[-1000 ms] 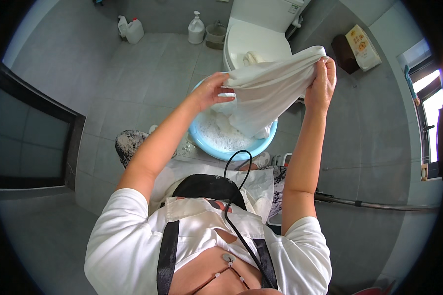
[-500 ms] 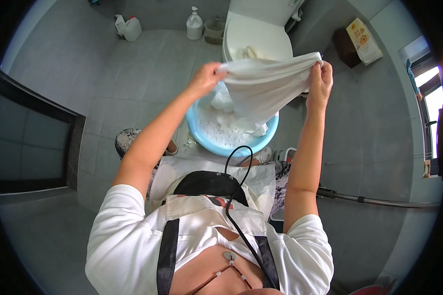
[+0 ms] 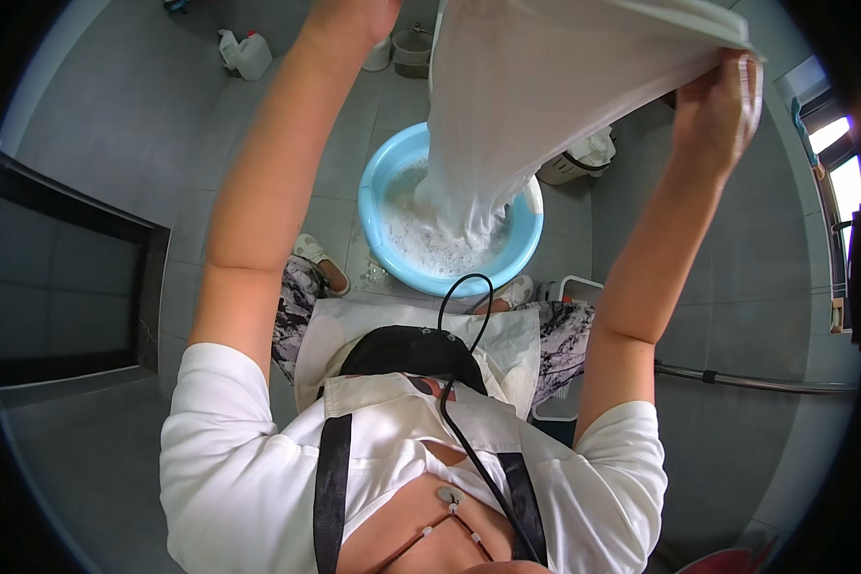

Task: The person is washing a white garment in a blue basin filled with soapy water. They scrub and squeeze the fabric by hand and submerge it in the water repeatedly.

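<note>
A large wet white cloth (image 3: 517, 86) hangs stretched between my raised hands, with its lower end trailing into a light blue basin (image 3: 373, 220) of sudsy water (image 3: 430, 244). My right hand (image 3: 722, 110) is closed on the cloth's upper right corner, high on the right. At the top edge my left hand (image 3: 359, 14) is partly cut off; its fingertips are out of the picture, but the cloth is held up on that side too. The basin stands on the floor in front of my feet.
Beyond the basin's right side stands a wastebasket (image 3: 569, 167) with white crumpled stuff inside. A small grey bucket (image 3: 411, 57) and a white jug (image 3: 249, 55) are at the far wall. A metal pole (image 3: 756, 380) lies at right. A black cable (image 3: 459, 368) hangs before me.
Both hands have moved up and away from me and farther apart, lifting the cloth higher and spreading it wider. More cloth has come out of the suds, and the toilet is now hidden.
</note>
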Demonstrator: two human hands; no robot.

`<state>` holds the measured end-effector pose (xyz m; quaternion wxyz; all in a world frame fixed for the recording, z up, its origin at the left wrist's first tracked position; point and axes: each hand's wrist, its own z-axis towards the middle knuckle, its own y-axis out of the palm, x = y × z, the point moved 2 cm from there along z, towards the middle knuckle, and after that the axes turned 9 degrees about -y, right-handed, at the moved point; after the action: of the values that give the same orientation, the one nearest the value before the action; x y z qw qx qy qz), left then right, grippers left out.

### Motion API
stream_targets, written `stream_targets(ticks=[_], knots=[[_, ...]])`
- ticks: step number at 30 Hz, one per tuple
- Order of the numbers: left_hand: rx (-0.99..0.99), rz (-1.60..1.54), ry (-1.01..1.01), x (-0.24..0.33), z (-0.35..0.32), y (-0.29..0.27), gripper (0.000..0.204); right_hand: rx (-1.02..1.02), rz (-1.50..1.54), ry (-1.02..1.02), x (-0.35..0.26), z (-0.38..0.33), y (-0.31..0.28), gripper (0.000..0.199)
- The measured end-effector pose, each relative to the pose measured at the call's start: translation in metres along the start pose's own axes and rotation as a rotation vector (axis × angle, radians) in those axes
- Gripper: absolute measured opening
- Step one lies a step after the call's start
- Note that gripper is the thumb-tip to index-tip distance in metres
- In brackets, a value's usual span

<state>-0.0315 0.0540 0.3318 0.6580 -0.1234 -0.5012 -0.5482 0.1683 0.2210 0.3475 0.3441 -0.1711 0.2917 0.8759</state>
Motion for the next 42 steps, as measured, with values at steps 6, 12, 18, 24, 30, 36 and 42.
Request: stream_targets(ticks=[6, 12, 18, 24, 30, 36, 42], knots=[[-0.257, -0.136, 0.293, 0.053, 0.015, 0.029, 0.022, -0.347, 0.113, -0.211, -0.035, 0.028, 0.014, 0.026], [-0.079, -0.147, 0.048, 0.026, -0.022, 0.025, 0.018, -0.094, 0.096, -0.064, -0.028, -0.005, 0.009, 0.015], [0.255, 0.146, -0.281, -0.053, -0.079, -0.046, 0.018, -0.002, -0.099, 0.276, 0.031, -0.092, -0.033, 0.014], [0.345, 0.229, -0.867, -0.184, -0.125, -0.130, 0.021, -0.298, -0.315, 0.868, 0.141, -0.188, -0.101, 0.017], [0.682, 0.267, -0.774, -0.283, -0.151, -0.156, 0.041, -0.141, -0.517, 0.824, 0.229, -0.277, -0.122, 0.042], [0.372, 1.245, -0.580, -0.328, -0.185, -0.139, 0.063, -0.795, -1.165, 0.698, 0.226, -0.313, -0.069, 0.047], [0.362, 1.285, -0.775, -0.339, -0.191, -0.129, 0.050, -0.900, -1.301, 0.822, 0.235, -0.326, -0.068, 0.041]])
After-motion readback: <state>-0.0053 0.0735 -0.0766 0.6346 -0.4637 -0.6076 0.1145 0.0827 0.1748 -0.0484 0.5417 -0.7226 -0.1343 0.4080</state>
